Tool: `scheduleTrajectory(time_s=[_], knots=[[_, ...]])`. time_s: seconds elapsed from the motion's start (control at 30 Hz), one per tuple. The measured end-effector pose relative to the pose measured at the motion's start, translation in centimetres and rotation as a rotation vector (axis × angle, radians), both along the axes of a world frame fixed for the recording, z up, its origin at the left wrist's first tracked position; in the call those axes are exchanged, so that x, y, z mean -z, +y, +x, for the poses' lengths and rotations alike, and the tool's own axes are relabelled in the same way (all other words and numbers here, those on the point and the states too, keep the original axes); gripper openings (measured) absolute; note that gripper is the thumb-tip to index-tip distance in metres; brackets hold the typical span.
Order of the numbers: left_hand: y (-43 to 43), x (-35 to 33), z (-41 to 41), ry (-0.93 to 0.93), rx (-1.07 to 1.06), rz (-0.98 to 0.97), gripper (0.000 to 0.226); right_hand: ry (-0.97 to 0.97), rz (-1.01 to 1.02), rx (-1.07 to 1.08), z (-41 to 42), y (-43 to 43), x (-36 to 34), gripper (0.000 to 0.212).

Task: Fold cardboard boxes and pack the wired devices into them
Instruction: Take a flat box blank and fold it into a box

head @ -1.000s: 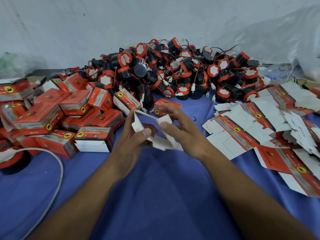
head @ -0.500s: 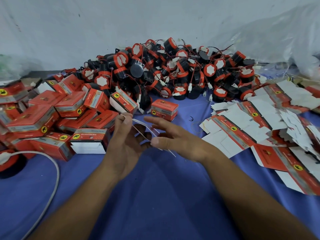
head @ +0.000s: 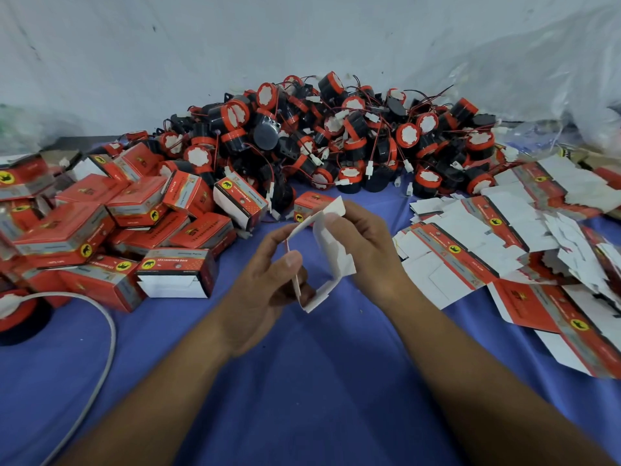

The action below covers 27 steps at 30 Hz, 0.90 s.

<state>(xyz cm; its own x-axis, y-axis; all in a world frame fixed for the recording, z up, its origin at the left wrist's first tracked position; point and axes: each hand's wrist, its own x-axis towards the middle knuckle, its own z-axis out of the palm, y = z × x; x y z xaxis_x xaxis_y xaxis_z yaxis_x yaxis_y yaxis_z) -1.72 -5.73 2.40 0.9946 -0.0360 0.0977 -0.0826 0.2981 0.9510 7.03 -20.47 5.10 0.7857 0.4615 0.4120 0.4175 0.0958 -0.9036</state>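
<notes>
Between my hands hangs a small cardboard box blank, white inside, opened into a hollow sleeve above the blue cloth. My left hand pinches its left edge with thumb and fingers. My right hand grips its right wall and top flap. A big heap of black-and-red wired devices lies behind, against the wall. Flat unfolded box blanks are spread at the right.
Several folded red boxes are piled at the left, one with its white end open. A single red box sits just behind my hands. A grey cable curves over the blue cloth at lower left, beside a black-and-red device.
The blank, seen nearly flat and edge-on half a second ago, now stands opened into a sleeve. Both hands have risen slightly and turned it upright.
</notes>
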Motion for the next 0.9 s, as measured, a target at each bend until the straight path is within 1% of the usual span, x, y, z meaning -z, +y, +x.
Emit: scheduleTrajectory(time_s=[0.13,0.17,0.2,0.27,0.3,0.33,0.43,0.5,0.57,0.67,0.73,0.83,0.9], knots=[[-0.4,-0.4,0.0,-0.032,-0.051,-0.085,0.081,0.055,0.048,0.047,-0.3,0.1,-0.1,0.023],[-0.4,-0.5,0.0,-0.038,-0.064,-0.090,0.085,0.080,0.074,0.052,-0.3,0.1,-0.2,0.022],[-0.4,-0.5,0.1,-0.048,-0.065,-0.083,0.095,0.106,0.106,0.057,-0.2,0.1,-0.2,0.024],[-0.3,-0.4,0.2,-0.081,-0.061,-0.033,0.117,0.146,0.156,0.086,0.0,0.1,-0.3,0.032],[-0.3,-0.3,0.2,-0.089,-0.068,0.008,0.124,0.157,0.172,0.108,0.1,0.1,-0.3,0.036],[-0.5,-0.3,0.1,-0.088,-0.081,0.047,0.124,0.161,0.181,0.129,0.2,0.0,-0.3,0.039],[-1.2,-0.2,-0.2,-0.090,-0.137,0.107,0.105,0.129,0.159,0.171,0.2,0.2,-0.3,0.041],[-1.4,-0.2,-0.1,-0.095,-0.172,0.115,0.097,0.102,0.136,0.183,0.1,0.3,-0.4,0.042],[-1.4,-0.5,-0.1,-0.101,-0.193,0.101,0.096,0.070,0.105,0.191,-0.2,0.4,-0.4,0.042],[-1.3,-0.7,0.0,-0.094,-0.238,0.069,0.102,0.029,0.041,0.162,-0.4,0.6,-0.4,0.036],[-1.3,-0.7,0.0,-0.086,-0.251,0.035,0.104,-0.014,0.025,0.140,-0.7,0.9,-0.3,0.042],[-1.2,-0.8,0.0,-0.077,-0.250,0.002,0.104,-0.159,-0.003,0.134,-1.3,1.2,-0.5,0.052],[-1.0,-0.8,0.0,-0.084,-0.230,-0.023,0.102,-0.215,-0.005,0.124,-1.6,1.2,-0.9,0.051]])
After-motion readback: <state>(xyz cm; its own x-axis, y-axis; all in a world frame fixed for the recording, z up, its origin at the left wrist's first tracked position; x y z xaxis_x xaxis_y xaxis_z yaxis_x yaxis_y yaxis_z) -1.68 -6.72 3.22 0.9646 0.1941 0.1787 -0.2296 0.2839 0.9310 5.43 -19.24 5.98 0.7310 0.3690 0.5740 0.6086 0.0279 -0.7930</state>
